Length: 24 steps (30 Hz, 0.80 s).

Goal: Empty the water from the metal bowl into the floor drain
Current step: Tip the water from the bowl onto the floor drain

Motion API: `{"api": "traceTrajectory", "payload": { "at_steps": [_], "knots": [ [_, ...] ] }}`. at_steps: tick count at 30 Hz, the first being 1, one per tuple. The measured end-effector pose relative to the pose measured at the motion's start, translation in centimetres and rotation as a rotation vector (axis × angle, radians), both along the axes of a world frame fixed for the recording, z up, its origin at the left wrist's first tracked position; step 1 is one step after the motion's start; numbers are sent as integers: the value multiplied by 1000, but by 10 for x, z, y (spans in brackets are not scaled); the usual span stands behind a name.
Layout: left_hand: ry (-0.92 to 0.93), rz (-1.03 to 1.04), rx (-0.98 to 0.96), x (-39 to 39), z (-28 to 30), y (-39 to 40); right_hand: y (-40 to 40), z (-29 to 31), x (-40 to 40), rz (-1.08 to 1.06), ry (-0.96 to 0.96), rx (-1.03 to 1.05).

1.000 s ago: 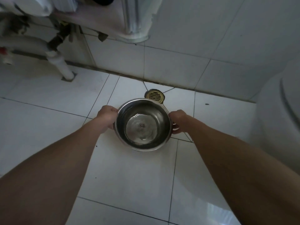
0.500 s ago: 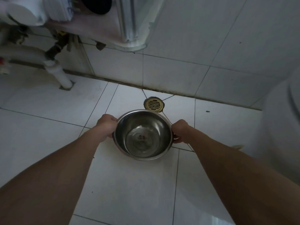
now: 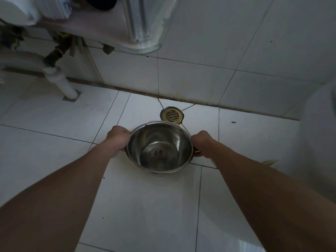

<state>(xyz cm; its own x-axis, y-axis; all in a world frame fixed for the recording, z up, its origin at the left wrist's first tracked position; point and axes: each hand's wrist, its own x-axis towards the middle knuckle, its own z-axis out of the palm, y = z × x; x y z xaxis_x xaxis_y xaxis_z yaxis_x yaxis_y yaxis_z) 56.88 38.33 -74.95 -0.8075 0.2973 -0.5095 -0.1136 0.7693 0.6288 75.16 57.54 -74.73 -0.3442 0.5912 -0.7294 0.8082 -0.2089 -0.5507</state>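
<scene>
So the metal bowl [image 3: 160, 147] is held up over the white tile floor [image 3: 141, 206] with both hands, one on each side of the rim. The left hand [image 3: 117, 140] is curled closed around the left edge, and the right hand [image 3: 201, 142] is wrapped shut on the right edge, looks like there's a little handle there but it's mostly hidden under the fingers. Bowl sits pretty level, maybe a hair tilted toward the camera, and there's a shallow bit of water [image 3: 157, 155] pooled in the bottom. The floor drain [image 3: 171, 115], a brassy round slotted cover, is just beyond the bowl's far rim, close to the foot of the tiled wall [image 3: 200, 79]. A white pipe [image 3: 61, 82] goes into the floor over toward the far left.
</scene>
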Motion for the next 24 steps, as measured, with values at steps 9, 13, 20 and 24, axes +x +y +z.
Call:
{"api": "traceTrajectory", "payload": {
  "at_steps": [9,13,20,24],
  "knots": [
    [8,10,-3,0,3,1,3,-1,-2,-11,16,12],
    [4,11,-10,0,4,0,2,0,-2,7,8,14],
    [5,10,-16,-1,6,3,2,1,-1,16,1,10],
    [-4,23,-16,-1,6,3,2,1,-1,18,1,10]
  ]
}}
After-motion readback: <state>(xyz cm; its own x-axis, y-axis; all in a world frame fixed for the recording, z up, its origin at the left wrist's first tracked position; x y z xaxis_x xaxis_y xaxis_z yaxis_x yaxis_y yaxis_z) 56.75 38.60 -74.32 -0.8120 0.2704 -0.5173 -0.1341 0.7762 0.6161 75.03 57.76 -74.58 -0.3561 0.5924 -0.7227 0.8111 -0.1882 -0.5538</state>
